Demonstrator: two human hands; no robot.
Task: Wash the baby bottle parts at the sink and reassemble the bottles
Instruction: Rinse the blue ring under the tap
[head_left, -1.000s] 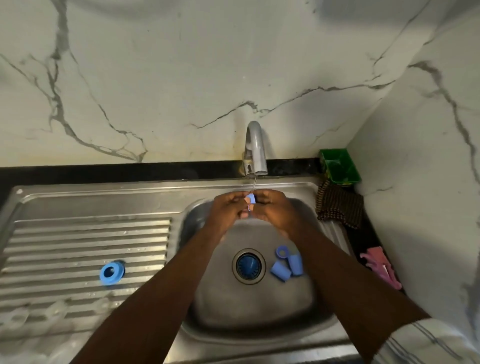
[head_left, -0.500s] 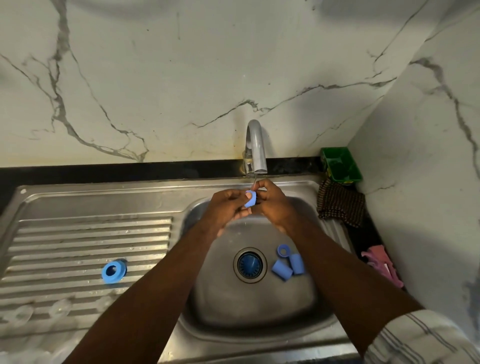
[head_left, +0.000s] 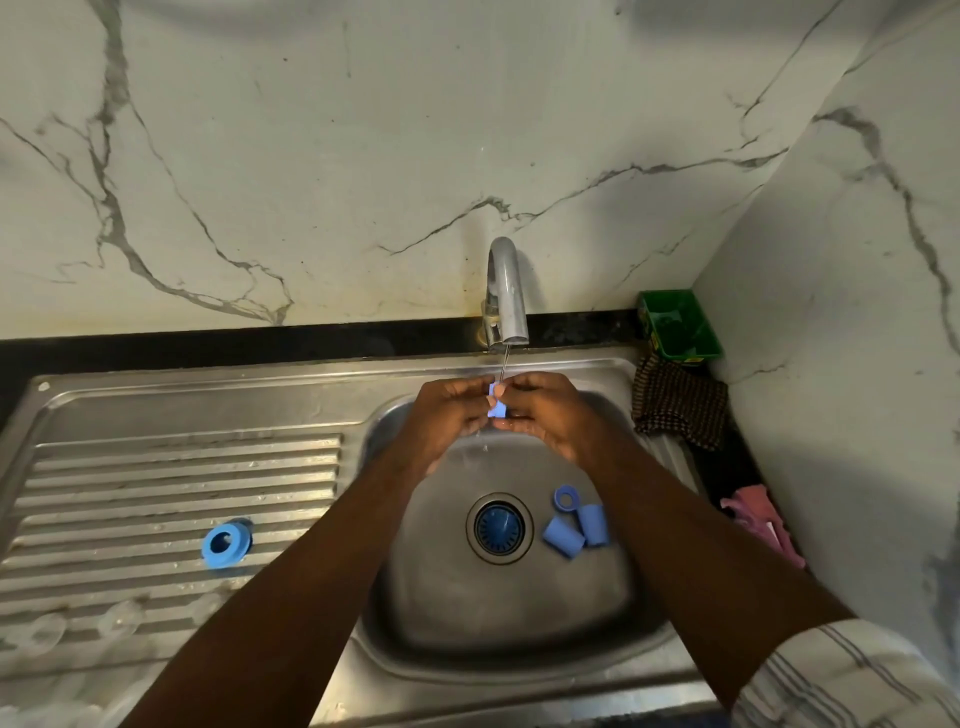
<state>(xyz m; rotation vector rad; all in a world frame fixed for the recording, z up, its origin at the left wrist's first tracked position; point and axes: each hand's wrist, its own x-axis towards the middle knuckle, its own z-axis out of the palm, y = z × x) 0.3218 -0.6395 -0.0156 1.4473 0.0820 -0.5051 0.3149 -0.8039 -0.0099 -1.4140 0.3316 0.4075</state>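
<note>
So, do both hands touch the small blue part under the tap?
Touching. In the head view the left hand and right hand pinch the small blue part from both sides.

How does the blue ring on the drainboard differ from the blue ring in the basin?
The drainboard ring looks larger and brighter blue; the basin ring looks smaller and duller. The drainboard ring lies alone; the basin ring lies beside two caps. Both are blue with a round hole.

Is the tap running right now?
On: a thin stream falls from the tap onto the held blue part.
</note>
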